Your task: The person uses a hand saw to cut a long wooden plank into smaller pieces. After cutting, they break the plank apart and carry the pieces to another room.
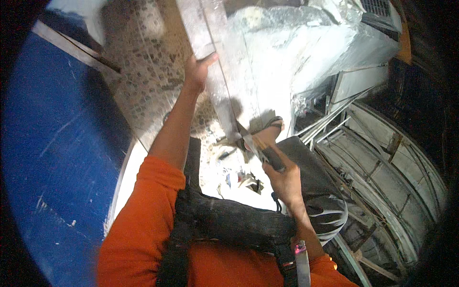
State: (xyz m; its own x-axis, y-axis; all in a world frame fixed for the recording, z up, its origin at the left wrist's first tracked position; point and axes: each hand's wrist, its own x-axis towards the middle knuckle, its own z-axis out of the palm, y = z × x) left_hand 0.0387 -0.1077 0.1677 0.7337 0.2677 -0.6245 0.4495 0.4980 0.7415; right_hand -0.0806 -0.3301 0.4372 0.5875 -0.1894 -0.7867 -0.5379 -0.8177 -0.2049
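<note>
My left hand point(198, 71) grips the edge of a long, pale, shiny strip point(205, 28), with its thumb laid across the top. This strip runs from the far edge down to the middle of the view. My right hand point(284, 179) is closed around the black handle of a tool with a flat metal blade point(253, 142). The blade points up and left, at the strip's near end; whether it touches is hard to make out. Glare and blur hide whether it is a saw or a knife. Behind the blade is a foot in a dark sandal point(273, 125).
A large block under clear plastic sheeting point(311, 48) stands at the far right. Small scraps point(239, 179) litter the brightly lit floor before me. To the left is a blue panel point(62, 143); to the right, metal frames and rods point(382, 158). A patterned slab point(148, 62) lies far left.
</note>
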